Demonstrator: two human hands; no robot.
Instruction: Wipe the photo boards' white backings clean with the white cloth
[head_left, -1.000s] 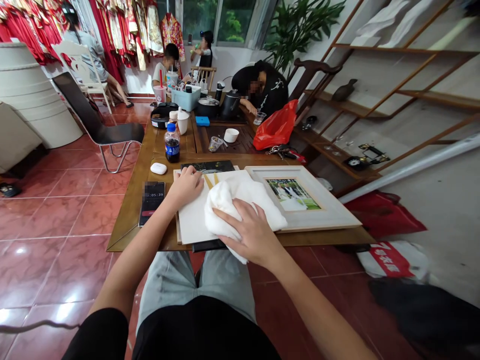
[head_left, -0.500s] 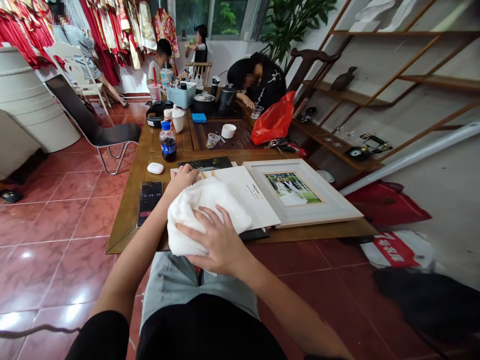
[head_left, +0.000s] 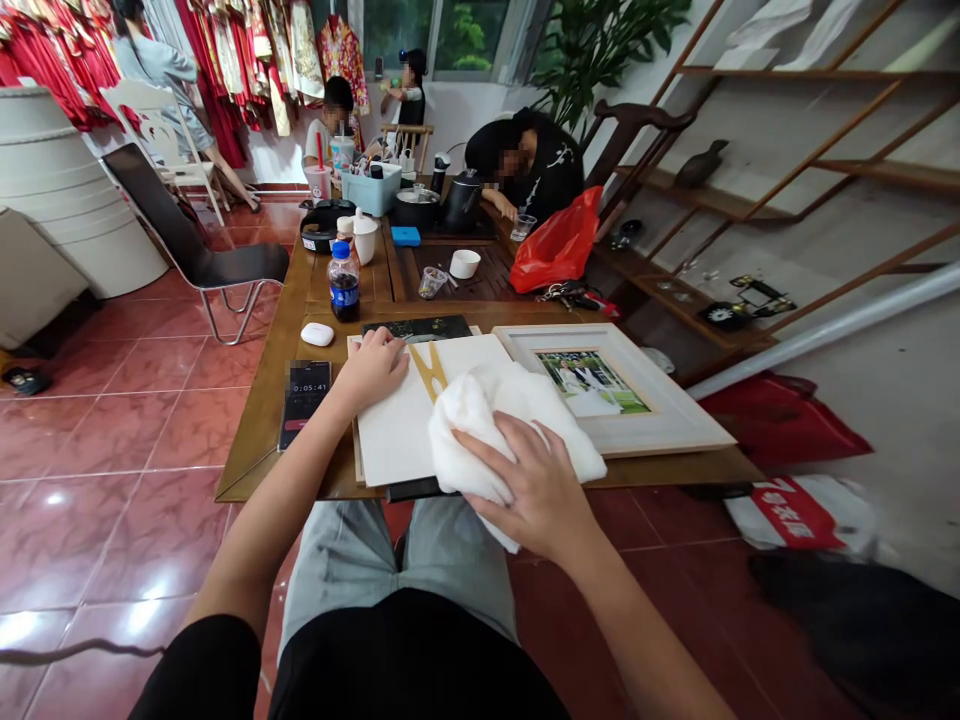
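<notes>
My right hand (head_left: 525, 485) is closed around a bunched white cloth (head_left: 559, 405), pressed on the right part of a white panel (head_left: 397, 430). Part of the cloth hangs past the table's front edge. My left hand (head_left: 375, 368) lies on the panel's upper left corner, fingers slightly bent and holding nothing up. A gold forked strip (head_left: 428, 370) shows on the panel between my hands. Right of the panel, a pale wooden picture frame (head_left: 675, 432) lies flat, with a photo (head_left: 592, 382) inside a light mount. The cloth hides the panel's right side.
Left of the panel lie a phone (head_left: 306, 405) with a running timer and a white earbud case (head_left: 316, 334). A cola bottle (head_left: 344, 285), a white cup (head_left: 465, 264) and a red plastic bag (head_left: 555, 245) stand farther back. A person (head_left: 555, 165) leans over the table's far end.
My right hand has moved right with the cloth, from the panel's left part to its right part. More of the gold strip and left panel shows. My left hand stays at the corner.
</notes>
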